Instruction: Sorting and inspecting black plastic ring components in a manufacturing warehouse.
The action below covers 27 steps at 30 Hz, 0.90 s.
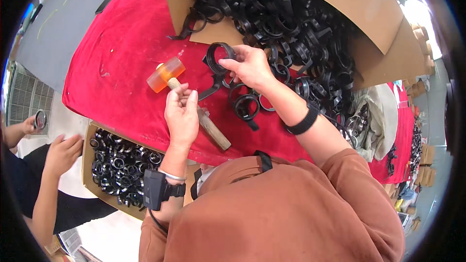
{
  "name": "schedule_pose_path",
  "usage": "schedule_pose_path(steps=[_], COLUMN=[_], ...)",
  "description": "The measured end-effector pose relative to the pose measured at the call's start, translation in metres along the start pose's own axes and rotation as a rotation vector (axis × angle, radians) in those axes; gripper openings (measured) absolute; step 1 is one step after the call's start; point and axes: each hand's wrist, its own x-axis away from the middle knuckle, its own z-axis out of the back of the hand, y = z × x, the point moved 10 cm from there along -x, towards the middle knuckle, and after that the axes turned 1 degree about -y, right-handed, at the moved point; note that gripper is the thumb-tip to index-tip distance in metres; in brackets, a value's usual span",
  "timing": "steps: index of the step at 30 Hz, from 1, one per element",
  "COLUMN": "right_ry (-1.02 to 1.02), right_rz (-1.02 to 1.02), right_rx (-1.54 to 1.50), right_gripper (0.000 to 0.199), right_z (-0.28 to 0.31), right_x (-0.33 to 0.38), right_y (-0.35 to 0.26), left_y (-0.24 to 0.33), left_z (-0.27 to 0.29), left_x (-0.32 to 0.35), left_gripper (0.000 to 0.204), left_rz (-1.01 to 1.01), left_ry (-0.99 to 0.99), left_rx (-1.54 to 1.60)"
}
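My right hand (252,67) pinches a black plastic ring (219,57) by its right side, thumb inside the rim. A flat black tail (213,87) hangs below that ring. To the left, my left hand (181,116) is loosely curled, palm up, with thumb and fingers slightly apart and nothing visible between them. It covers part of the wooden handle of a mallet (213,131), whose orange, translucent head (166,74) lies on the red cloth (124,75). Whether the hand touches the handle is unclear. Several loose black rings (246,106) lie below my right wrist.
A large cardboard box (383,56) spills many black rings (291,24) onto the cloth. Below the left table edge stands another box (88,165), full of rings. At far left, a co-worker's hand (30,125) holds a ring; their other hand (63,154) is nearer me.
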Motion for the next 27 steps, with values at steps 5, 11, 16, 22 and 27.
schedule_pose_path(steps=[5, 11, 16, 22, 27], right_ry=[-0.041, -0.088, -0.049, -0.057, -0.066], right_rz=[0.117, 0.197, 0.275, 0.348, 0.471], right_rx=[-0.288, -0.266, -0.153, -0.01, 0.226], right_gripper=[0.031, 0.031, 0.032, 0.033, 0.034], right_z=[-0.005, -0.009, -0.008, -0.02, -0.03], right_x=[0.024, 0.041, 0.05, 0.067, 0.087], right_y=[-0.013, -0.015, -0.017, -0.039, -0.056], left_y=[0.029, 0.004, 0.0, 0.0, -0.002], left_z=[-0.012, -0.045, -0.05, -0.039, -0.025], left_x=[-0.017, -0.005, 0.004, 0.017, 0.021], left_gripper=[0.029, 0.029, 0.02, 0.016, 0.015], left_rz=[-0.062, 0.212, 0.264, 0.374, 0.326], left_ry=[-0.093, -0.374, -0.338, -0.225, -0.127], left_rx=[-0.365, 0.221, 0.239, 0.356, 0.183])
